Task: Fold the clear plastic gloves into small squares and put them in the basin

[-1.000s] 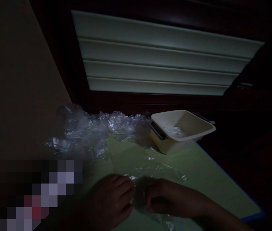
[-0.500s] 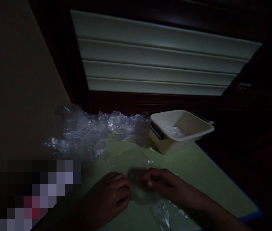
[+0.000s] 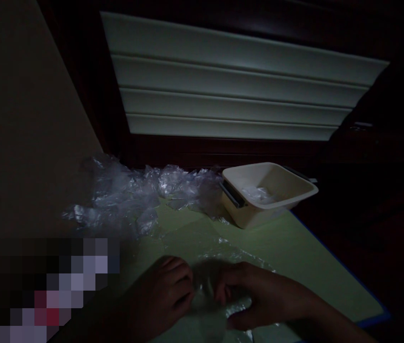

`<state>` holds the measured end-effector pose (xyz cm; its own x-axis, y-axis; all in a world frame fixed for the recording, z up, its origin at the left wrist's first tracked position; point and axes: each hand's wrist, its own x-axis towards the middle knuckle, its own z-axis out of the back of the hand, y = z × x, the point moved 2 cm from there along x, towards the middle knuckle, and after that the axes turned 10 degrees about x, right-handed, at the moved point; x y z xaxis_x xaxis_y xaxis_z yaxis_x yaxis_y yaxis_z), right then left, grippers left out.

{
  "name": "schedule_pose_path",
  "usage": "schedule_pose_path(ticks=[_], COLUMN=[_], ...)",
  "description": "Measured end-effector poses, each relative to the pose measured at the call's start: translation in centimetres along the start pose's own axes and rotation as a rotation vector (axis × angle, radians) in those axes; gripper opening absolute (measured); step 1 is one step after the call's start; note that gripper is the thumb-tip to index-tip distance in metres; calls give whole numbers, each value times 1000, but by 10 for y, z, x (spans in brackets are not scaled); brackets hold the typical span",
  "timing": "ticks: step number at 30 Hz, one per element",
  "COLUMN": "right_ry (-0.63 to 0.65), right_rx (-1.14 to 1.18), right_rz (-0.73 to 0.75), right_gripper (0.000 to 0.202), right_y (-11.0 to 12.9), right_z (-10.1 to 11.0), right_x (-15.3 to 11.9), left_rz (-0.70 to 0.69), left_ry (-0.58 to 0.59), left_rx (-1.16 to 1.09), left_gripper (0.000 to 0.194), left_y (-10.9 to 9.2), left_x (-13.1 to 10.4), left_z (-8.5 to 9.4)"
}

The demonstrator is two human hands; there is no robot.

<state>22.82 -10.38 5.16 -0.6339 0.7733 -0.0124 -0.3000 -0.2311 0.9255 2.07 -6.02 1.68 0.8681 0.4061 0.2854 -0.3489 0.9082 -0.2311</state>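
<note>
A sheet of clear plastic film [image 3: 205, 314] lies on the pale green tabletop between my hands, its creases catching the light. My left hand [image 3: 173, 293] rests at the film's left side with its fingers curled in; the film runs up to those fingers, though the grip itself is hidden. Over the film's right part is my right hand [image 3: 248, 293], its thumb spread away from its bent fingers. Glinting plastic shows in the gap between thumb and fingers.
Crumpled clear plastic [image 3: 126, 190] is heaped along the back left. A cream plastic tub [image 3: 248, 216] with dark handles stands at the back right, some clear plastic inside. The blue-edged green table [image 3: 326, 271] meets a dark slatted panel [image 3: 223, 114]. The room is dim.
My right hand has come nearer to me, and its thumb has parted from the fingers. More shiny film edge shows beyond it. My left hand has barely moved.
</note>
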Motion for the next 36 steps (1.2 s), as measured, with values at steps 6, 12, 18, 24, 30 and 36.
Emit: schedule_pose_path(ticks=[6, 12, 18, 24, 30, 36], right_ry=[-17, 132, 12, -164, -377, -266], right_rx=[-4, -278, -753, -492, 195, 653], right_rz=[-18, 126, 259, 256, -53, -142], right_gripper=[10, 37, 13, 8, 21, 38], right_y=[-6, 8, 15, 13, -13, -30], right_z=[-1, -11, -35, -29, -20, -28], right_x=[1, -2, 2, 3, 6, 12], left_rz=[11, 2, -3, -7, 26, 119], left_ry=[32, 15, 10, -12, 17, 25], left_rx=[20, 23, 47, 47, 28, -7], left_gripper=[15, 16, 16, 13, 9, 8], left_y=[-1, -3, -1, -2, -3, 1], left_x=[0, 2, 0, 0, 1, 2], left_z=[1, 1, -1, 1, 4, 5])
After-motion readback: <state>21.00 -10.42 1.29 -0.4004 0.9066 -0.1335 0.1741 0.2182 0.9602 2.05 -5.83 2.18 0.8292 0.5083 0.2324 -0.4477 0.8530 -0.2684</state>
